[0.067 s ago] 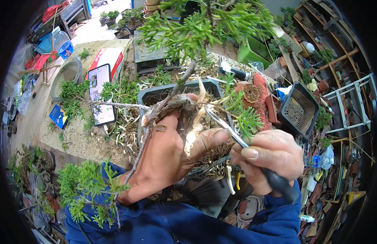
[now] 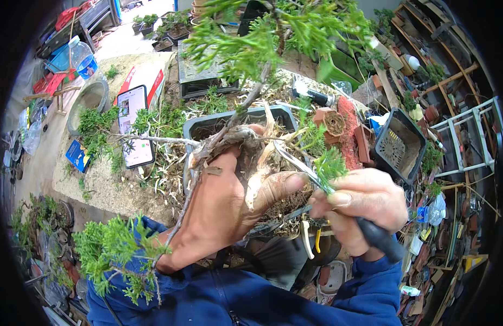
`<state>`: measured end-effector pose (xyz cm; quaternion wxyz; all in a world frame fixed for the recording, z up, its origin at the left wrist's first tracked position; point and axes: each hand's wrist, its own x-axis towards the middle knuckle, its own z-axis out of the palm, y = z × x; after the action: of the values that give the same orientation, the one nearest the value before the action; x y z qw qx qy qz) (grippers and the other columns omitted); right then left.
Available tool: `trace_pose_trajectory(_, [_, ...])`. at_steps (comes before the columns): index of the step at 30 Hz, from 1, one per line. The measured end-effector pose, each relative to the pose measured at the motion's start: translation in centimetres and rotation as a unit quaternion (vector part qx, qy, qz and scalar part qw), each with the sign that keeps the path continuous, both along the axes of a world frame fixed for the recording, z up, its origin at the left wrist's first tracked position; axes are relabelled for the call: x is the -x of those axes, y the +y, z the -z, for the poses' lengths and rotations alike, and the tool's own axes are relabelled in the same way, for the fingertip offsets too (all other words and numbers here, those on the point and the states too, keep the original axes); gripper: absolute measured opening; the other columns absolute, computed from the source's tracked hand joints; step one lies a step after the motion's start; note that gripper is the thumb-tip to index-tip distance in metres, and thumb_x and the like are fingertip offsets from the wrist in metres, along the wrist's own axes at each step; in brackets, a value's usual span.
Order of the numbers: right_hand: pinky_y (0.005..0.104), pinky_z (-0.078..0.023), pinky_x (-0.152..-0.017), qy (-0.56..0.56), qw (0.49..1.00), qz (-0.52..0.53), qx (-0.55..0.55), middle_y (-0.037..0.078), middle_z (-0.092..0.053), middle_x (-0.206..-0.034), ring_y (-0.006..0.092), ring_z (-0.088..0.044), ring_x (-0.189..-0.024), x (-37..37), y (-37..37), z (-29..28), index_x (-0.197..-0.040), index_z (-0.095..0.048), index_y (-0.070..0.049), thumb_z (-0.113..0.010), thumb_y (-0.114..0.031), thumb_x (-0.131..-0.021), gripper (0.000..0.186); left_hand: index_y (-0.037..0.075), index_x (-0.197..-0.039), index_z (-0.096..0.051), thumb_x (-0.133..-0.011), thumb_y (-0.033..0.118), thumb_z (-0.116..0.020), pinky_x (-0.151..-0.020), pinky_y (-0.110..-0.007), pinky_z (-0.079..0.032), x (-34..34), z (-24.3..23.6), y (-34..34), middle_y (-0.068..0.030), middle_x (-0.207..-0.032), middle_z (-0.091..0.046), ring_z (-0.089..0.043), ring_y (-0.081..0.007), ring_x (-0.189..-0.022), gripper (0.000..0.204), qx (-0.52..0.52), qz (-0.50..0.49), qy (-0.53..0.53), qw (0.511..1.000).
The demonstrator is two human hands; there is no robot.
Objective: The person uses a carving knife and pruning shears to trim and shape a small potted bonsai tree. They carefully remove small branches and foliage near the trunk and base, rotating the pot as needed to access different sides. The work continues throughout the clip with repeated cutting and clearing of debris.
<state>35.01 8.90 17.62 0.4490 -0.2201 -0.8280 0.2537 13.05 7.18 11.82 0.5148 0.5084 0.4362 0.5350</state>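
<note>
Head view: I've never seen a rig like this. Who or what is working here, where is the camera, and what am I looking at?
There is no machine: these are a person's own bare hands. The picture comes from the left of two fisheye cameras worn on the head, looking down, so straight edges bend near the dark rim. Left in the picture is the person's left.

The left hand grips a small evergreen plant by its gnarled trunk. The right hand holds a slim metal tool with a black handle, its tip close to the plant's pale wood; whether they touch is hard to tell.

On the work surface are a grey tray, a phone, a blue card and scattered green clippings.
</note>
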Motion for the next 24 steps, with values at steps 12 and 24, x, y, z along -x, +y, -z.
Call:
trace_pose_trajectory(12, [0.0323, -0.061, -0.058, 0.164, 0.925, -0.070, 0.335, 0.024, -0.076, -0.082, 0.0246, -0.075, -0.065, -0.7, 1.7, -0.6, -0.096, -0.072, 0.010, -0.071, 0.000, -0.092, 0.011, -0.005, -0.136, -0.061, -0.085, 0.040, -0.093, -0.095, -0.038, -0.056, 0.2, -0.5, 0.0, -0.0167, -0.116, -0.076, -0.070, -0.0225, -0.107, 0.075, -0.017, 0.008, -0.001, 1.000])
trace_pose_trajectory(24, [0.0339, -0.060, -0.054, 0.056, 0.998, -0.027, -0.013, 0.018, -0.076, -0.082, 0.0278, -0.074, -0.062, -0.1, 0.3, 1.9, -0.110, -0.075, -0.001, -0.080, 0.010, -0.076, 0.036, -0.005, -0.143, -0.057, -0.083, 0.027, -0.095, -0.105, -0.037, -0.052, 0.3, -0.7, -0.2, -0.0155, -0.134, -0.068, -0.066, -0.0236, -0.120, 0.077, 0.015, 0.024, -0.029, 0.999])
